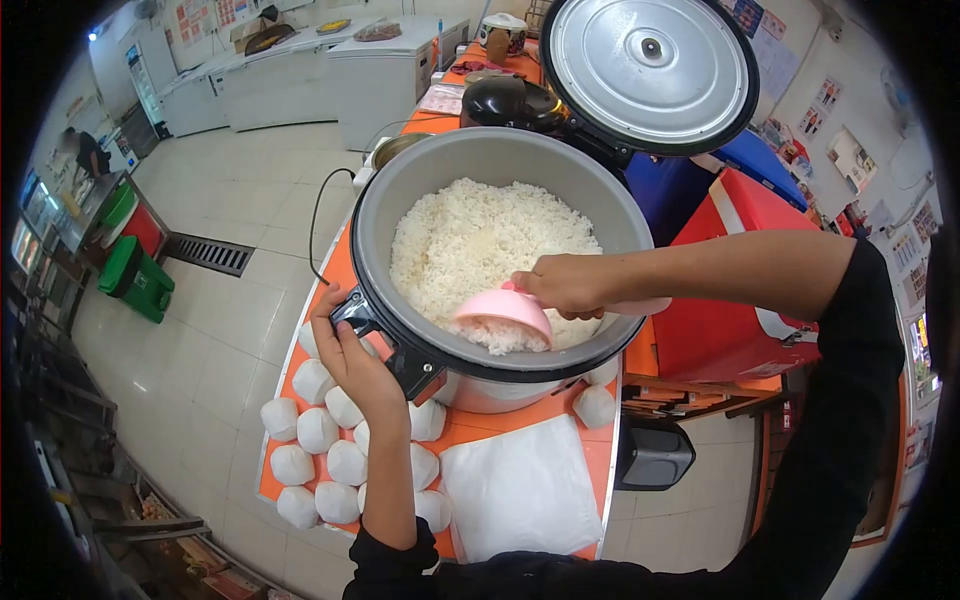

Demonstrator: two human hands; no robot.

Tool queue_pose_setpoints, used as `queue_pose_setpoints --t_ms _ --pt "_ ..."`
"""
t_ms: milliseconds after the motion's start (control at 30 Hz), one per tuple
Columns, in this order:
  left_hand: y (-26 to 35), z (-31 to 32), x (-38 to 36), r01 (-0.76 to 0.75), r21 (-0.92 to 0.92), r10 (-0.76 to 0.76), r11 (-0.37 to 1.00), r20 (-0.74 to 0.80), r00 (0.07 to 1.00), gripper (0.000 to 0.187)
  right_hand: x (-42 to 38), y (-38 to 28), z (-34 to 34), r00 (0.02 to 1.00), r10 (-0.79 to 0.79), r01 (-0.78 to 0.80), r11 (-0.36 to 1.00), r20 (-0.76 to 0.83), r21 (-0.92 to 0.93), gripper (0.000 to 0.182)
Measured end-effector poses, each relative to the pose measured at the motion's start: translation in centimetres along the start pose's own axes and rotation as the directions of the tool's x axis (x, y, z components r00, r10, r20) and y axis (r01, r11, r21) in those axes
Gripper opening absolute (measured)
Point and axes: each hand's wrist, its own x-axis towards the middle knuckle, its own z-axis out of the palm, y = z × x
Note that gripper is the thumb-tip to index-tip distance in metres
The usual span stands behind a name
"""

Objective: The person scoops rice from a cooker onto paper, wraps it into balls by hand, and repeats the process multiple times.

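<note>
My right hand point(570, 283) is closed around a pink scoop point(508, 311) that is tilted in the near part of the rice. White rice point(500, 225) shows at the scoop's lower edge. A pale pink end point(642, 306) sticks out past the hand. The cooked rice half fills a large grey pot in the rice cooker point(375, 215), whose round metal lid point(652, 50) stands open behind. On the cooker's near left side, my left hand point(352, 355) grips the edge by the black front panel point(385, 345).
Several white wrapped bundles point(318, 430) crowd the orange table point(465, 432), left of a stack of white sheets point(525, 485). One more white bundle point(594, 406) lies right of the cooker. A red cool box point(700, 290) stands to the right. Across the floor are a green bin point(137, 280) and a person point(90, 150).
</note>
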Motion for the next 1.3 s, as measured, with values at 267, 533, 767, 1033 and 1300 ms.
queue_pose_setpoints --t_ms 267,533,767,1033,1300 --pt "-0.5 -0.3 0.0 -0.006 -0.008 0.006 1.000 0.012 1.000 0.028 -0.6 -2.1 0.6 0.996 0.055 -0.058 0.998 -0.065 -0.034 0.048" --pt "0.5 -0.8 -2.1 -0.176 0.128 0.189 0.976 -0.104 0.976 0.031 -0.7 3.2 -6.3 0.916 0.050 -0.125 0.979 0.399 0.163 0.029" --pt "-1.2 -10.0 -18.1 -0.157 0.399 -0.117 0.903 0.581 0.805 0.028 -11.5 5.4 -1.3 0.979 0.004 0.107 0.843 -0.205 0.527 0.013" --pt "-9.6 -17.6 -30.6 -0.505 0.738 -0.382 0.448 0.669 0.638 0.087 -3.5 19.0 27.6 0.955 -0.176 -0.141 0.443 0.240 0.885 0.024" --pt "-12.0 -18.7 -29.5 -0.544 0.695 -0.332 0.470 0.710 0.621 0.111 3.7 20.8 29.5 0.931 -0.287 0.218 0.932 -0.224 -0.289 0.038"
